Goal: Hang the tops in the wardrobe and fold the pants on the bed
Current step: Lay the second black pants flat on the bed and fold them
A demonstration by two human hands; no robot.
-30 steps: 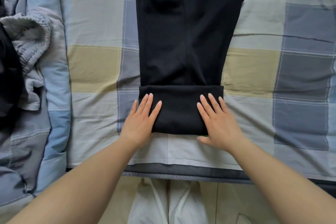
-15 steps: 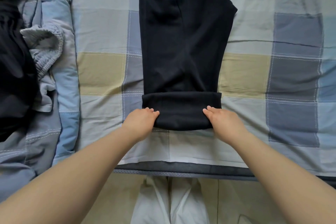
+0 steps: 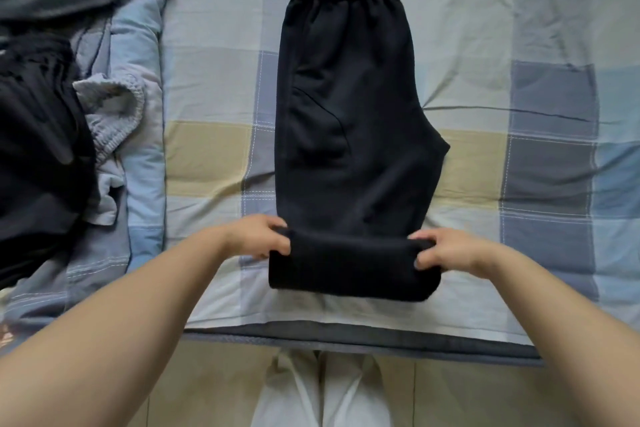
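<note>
Black pants (image 3: pixel 349 121) lie lengthwise on the checked bed sheet (image 3: pixel 214 90), waistband at the far end, legs folded together. Their near end is a thick folded roll lifted slightly off the sheet. My left hand (image 3: pixel 258 236) grips the roll's left end, fingers curled round it. My right hand (image 3: pixel 440 250) grips the roll's right end the same way.
A heap of clothes lies at the left: a black garment (image 3: pixel 38 149), grey pants with an elastic waistband (image 3: pixel 110 107), and a blue-grey quilt (image 3: pixel 138 45). The bed's dark front edge (image 3: pixel 346 338) runs below the hands, with floor beyond.
My hands went from pressing flat on the fold to gripping its two ends and lifting it. The view tilted up, so the waistband now shows.
</note>
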